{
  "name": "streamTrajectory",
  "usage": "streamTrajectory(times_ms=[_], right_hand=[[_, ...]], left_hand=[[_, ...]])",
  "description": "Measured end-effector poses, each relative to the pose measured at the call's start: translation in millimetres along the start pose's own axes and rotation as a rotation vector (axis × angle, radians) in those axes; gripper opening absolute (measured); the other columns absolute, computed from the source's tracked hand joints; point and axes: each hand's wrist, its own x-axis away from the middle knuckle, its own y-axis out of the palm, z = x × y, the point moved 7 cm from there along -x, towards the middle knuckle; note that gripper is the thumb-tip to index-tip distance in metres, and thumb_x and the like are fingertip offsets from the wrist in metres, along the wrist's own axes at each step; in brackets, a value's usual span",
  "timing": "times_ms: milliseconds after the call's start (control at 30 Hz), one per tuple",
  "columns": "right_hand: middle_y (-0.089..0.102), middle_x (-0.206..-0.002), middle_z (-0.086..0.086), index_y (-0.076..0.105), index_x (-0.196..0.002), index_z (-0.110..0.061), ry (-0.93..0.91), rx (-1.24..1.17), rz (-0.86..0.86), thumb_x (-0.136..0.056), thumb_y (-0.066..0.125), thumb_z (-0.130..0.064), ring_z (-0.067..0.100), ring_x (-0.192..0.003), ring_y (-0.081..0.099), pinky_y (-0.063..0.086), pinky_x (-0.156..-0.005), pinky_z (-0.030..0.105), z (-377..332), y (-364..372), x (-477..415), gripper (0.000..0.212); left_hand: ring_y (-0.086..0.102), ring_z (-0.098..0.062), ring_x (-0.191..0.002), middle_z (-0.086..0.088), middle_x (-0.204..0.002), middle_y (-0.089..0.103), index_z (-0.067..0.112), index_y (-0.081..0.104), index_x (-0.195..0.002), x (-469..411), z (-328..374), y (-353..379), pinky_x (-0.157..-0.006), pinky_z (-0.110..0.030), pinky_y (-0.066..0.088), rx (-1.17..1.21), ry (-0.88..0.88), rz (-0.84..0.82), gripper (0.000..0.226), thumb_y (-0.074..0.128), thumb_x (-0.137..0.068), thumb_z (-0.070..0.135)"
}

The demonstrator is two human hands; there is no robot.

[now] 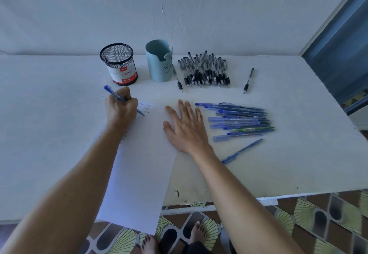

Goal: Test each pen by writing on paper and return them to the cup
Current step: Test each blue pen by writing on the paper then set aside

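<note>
At the top of the paper (143, 164), a blue pen (114, 94) sits clamped in the curled fingers of the left hand (121, 108), its tip on the sheet beside small rows of test words. The right hand (185, 126) lies flat on the paper, fingers straight and spread, pinning it. This looks like the writing step. Next, the pen must be lifted and dropped into the mesh cup (119, 64) or the blue cup (159, 62) just behind; which one cannot be told.
</note>
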Motion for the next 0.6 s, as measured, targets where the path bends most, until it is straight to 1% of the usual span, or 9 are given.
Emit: streamTrajectory(times_ms=[67,200,333,433,500,533,567,600], right_hand=[[-0.006,-0.167,0.007,0.011,-0.158,-0.032,-0.004,0.015,-0.017,-0.103,0.024,-0.052,0.021,-0.153,-0.012,-0.01,-0.123,0.047,-0.4,1.3,-0.3,0.061],[-0.006,-0.167,0.007,0.009,-0.159,-0.032,-0.003,0.03,-0.02,-0.101,0.025,-0.054,0.021,-0.153,-0.012,-0.01,-0.122,0.047,0.0,2.6,-1.4,0.064],[-0.005,-0.167,0.006,0.011,-0.158,-0.033,-0.002,0.014,-0.012,-0.101,0.028,-0.054,0.02,-0.153,-0.011,-0.011,-0.122,0.046,0.0,1.2,-1.0,0.064],[-0.004,-0.168,0.005,0.012,-0.158,-0.033,-0.001,0.005,-0.006,-0.1,0.029,-0.054,0.02,-0.154,-0.01,-0.01,-0.123,0.046,-0.1,0.7,-0.6,0.064],[-0.004,-0.168,0.005,0.012,-0.158,-0.034,0.003,0.011,-0.005,-0.1,0.029,-0.055,0.02,-0.154,-0.009,-0.009,-0.123,0.046,0.4,0.5,-0.8,0.064],[-0.004,-0.168,0.004,0.012,-0.158,-0.034,0.006,0.014,-0.006,-0.1,0.028,-0.056,0.019,-0.154,-0.009,-0.009,-0.123,0.046,0.7,0.4,-0.9,0.064],[-0.004,-0.168,0.004,0.012,-0.158,-0.035,0.01,0.015,-0.006,-0.099,0.028,-0.057,0.019,-0.154,-0.009,-0.009,-0.123,0.046,0.7,0.3,-0.9,0.065],[-0.003,-0.168,0.003,0.012,-0.158,-0.035,0.012,0.016,-0.007,-0.099,0.028,-0.057,0.019,-0.154,-0.009,-0.009,-0.123,0.046,0.8,-0.1,-0.8,0.065]], left_hand=[[0.025,-0.02,-0.059,-0.005,-0.058,0.024,0.011,0.027,-0.063,-0.2,-1.5,1.2,-0.052,-0.029,0.019,0.016,-0.004,-0.007,0.023,0.045,-0.062,-0.003],[0.024,-0.019,-0.057,-0.001,-0.056,0.024,0.012,0.028,-0.062,1.4,0.2,3.6,-0.051,-0.026,0.017,0.04,0.002,-0.04,0.021,0.045,-0.062,-0.002],[0.027,-0.02,-0.057,-0.008,-0.057,0.028,0.009,0.027,-0.062,2.9,1.5,5.5,-0.051,-0.027,0.019,0.034,0.01,-0.056,0.023,0.047,-0.063,-0.002],[0.031,-0.022,-0.058,-0.011,-0.059,0.031,0.008,0.029,-0.062,-2.3,-4.8,-0.3,-0.052,-0.031,0.023,0.055,-0.028,-0.004,0.021,0.047,-0.063,-0.003],[0.039,-0.022,-0.053,-0.012,-0.055,0.038,0.013,0.037,-0.058,-4.7,-9.4,-5.2,-0.051,-0.03,0.029,0.183,-0.095,0.028,0.019,0.049,-0.061,-0.002],[0.04,-0.021,-0.048,-0.011,-0.053,0.039,0.016,0.041,-0.056,-4.7,-10.2,-7.2,-0.048,-0.027,0.03,0.286,-0.129,0.045,0.021,0.048,-0.062,-0.003],[0.038,-0.02,-0.043,-0.008,-0.05,0.04,0.02,0.045,-0.058,-4.0,-11.1,-9.2,-0.046,-0.022,0.029,0.381,-0.17,0.071,0.027,0.046,-0.065,-0.006],[0.036,-0.017,-0.039,-0.004,-0.047,0.039,0.019,0.049,-0.065,-3.1,-11.4,-10.7,-0.044,-0.019,0.026,0.459,-0.21,0.095,0.029,0.044,-0.07,-0.009]])
